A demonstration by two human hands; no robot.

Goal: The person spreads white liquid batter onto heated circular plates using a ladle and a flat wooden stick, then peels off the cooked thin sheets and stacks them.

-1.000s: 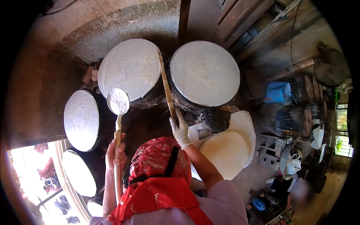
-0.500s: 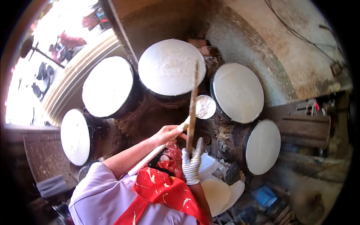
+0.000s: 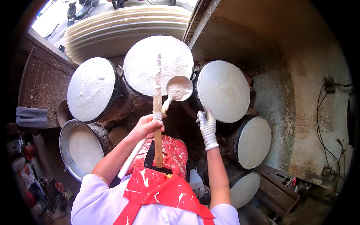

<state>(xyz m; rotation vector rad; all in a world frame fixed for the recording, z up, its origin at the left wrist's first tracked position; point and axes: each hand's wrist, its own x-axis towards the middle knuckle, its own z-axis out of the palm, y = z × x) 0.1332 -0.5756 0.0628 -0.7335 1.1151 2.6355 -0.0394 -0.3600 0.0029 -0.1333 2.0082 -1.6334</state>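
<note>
My bare left hand is closed round a long flat wooden stick and the pale handle of a ladle. The stick stands lengthwise before me, its upper part coated in white paste. Whitish batter lies in the ladle's bowl, over the near right edge of the middle round white-topped drum. In a striped white glove, my right hand has its fingers stretched out and holds nothing visible. Its fingertips are at the near left edge of the right-hand white-topped drum; whether they touch it I cannot tell.
Another white-topped drum stands left, with a metal basin of pale batter nearer me. Further white tops curve round on the right. A stained wall with hanging cables rises there. A wooden bench stands lower right.
My view has turned left, bringing the basin into sight. The ladle and stick are still in my left hand. My right hand has moved away from the stick, up to the right-hand drum.
</note>
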